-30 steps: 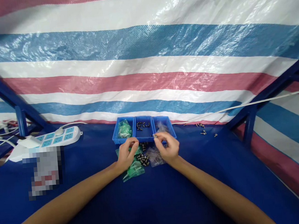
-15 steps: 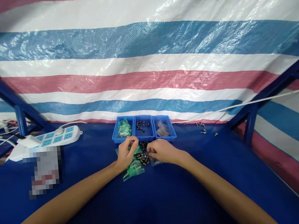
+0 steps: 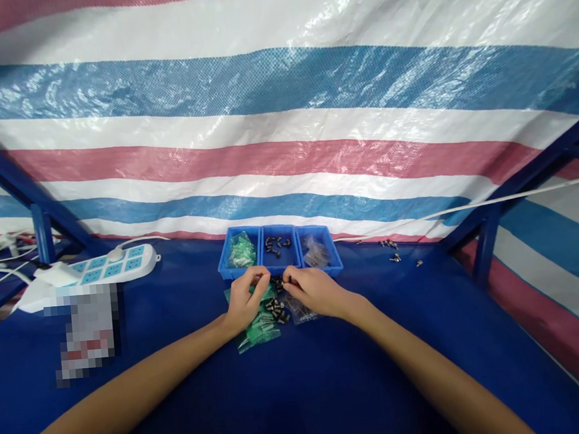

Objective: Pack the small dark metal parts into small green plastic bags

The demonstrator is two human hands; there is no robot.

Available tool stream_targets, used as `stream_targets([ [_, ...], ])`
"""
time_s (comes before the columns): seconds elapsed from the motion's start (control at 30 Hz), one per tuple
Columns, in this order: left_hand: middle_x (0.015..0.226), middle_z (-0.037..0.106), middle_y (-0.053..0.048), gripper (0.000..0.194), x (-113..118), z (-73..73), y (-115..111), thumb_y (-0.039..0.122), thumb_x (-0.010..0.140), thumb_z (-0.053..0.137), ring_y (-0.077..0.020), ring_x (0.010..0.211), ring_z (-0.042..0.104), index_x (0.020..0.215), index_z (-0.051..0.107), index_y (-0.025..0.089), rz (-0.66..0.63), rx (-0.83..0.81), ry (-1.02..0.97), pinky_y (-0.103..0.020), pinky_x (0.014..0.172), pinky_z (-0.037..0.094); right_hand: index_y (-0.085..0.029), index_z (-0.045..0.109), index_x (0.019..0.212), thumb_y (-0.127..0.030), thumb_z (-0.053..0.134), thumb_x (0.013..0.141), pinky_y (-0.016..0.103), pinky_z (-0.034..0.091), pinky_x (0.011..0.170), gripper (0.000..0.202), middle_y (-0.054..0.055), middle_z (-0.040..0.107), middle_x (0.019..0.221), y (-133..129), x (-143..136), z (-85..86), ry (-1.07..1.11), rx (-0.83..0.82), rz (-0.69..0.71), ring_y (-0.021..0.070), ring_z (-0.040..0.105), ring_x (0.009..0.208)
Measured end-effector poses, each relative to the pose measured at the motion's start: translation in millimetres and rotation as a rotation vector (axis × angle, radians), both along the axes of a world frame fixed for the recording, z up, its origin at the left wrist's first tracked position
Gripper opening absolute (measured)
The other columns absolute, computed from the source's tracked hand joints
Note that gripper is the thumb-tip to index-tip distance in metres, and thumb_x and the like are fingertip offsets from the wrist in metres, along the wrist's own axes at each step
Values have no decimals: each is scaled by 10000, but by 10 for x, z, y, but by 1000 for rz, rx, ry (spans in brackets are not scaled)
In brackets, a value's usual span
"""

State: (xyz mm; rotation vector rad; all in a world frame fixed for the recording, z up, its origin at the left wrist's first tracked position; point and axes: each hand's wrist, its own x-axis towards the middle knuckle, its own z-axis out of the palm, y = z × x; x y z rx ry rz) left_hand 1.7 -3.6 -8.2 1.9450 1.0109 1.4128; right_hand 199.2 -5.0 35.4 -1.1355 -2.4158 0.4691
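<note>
My left hand [image 3: 247, 298] is closed over green plastic bags [image 3: 259, 331], its thumb and fingers together on something too small to make out. To its right my right hand [image 3: 318, 289] pinches something hidden at its fingertips, above a clear plastic bag [image 3: 301, 309]. Between the hands lies a pile of dark screws [image 3: 277, 309]. Just behind are three joined blue bins: the left bin [image 3: 233, 272] holds green bags, the middle bin [image 3: 281, 261] several dark screws, the right bin [image 3: 333, 253] clear bags.
A white power strip [image 3: 137, 259] with a plug lies at the left, near a blurred grey item [image 3: 93, 326]. Several small screws [image 3: 395, 257] are scattered at the back right. Behind the blue table [image 3: 303, 390] hangs a striped sheet, with blue frame bars at both sides.
My right hand has shifted slightly up and left, towards the middle bin, and more of the clear bag shows below it. My left hand has hardly moved.
</note>
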Motion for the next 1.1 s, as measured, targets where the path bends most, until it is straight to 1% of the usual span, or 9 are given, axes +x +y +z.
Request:
stream_targets([
  [0.07,768,603,-16,158,1,14,-2,289,919,483,-104,637,559,928,579,163,10,11,17,-204,575,449,-191,528,881,-235,423,946,233,336,562,131,-7,574,683,4,-37,-42,92,-7,-21,127,520,593],
  [0.17,828,606,-23,153,10,44,2,279,908,505,-91,604,542,966,596,170,20,44,59,-208,573,448,-185,504,822,-252,341,976,236,370,599,234,-4,559,691,-2,-106,-178,238,0,-48,130,531,628],
  [0.37,866,601,-37,173,25,93,22,257,888,547,-77,554,487,1022,629,186,-39,121,122,-217,555,454,-188,495,759,-277,305,987,233,369,579,310,-8,526,637,-73,-182,-380,421,61,-135,128,505,581],
  [0.57,952,601,-47,189,20,52,39,281,865,598,-51,528,474,1026,659,203,-75,163,177,-207,545,466,-190,506,762,-284,307,988,231,371,591,316,-12,519,616,-126,-186,-432,481,86,-204,125,501,562],
  [0.67,954,604,-51,175,22,33,45,292,865,600,-45,513,457,995,666,194,-91,182,189,-204,541,465,-190,507,758,-282,313,986,229,372,604,314,-6,536,643,-114,-181,-459,489,99,-198,124,514,583],
  [0.8,933,605,-52,145,30,50,39,282,861,603,-47,510,447,944,655,175,-103,176,201,-204,539,462,-187,509,736,-274,338,978,230,370,614,309,-5,543,654,-95,-183,-476,496,108,-190,124,524,604],
  [0.93,914,609,-50,139,37,89,25,283,855,604,-54,518,461,927,642,171,-90,163,200,-206,543,465,-185,480,669,-280,396,960,233,366,600,316,-15,505,612,-107,-185,-454,518,111,-243,121,498,582],
  [1.0,905,612,-47,140,38,103,24,287,851,607,-58,525,475,923,644,172,-74,144,185,-205,539,463,-182,507,710,-272,413,952,236,379,614,275,-7,525,652,-123,-183,-440,546,121,-259,122,504,606],
  [1.1,901,616,-43,141,36,109,28,290,843,619,-60,528,485,915,652,172,-43,109,156,-203,533,458,-178,554,875,-255,444,936,238,407,630,147,9,561,743,-146,-183,-437,608,125,-239,127,526,647],
])
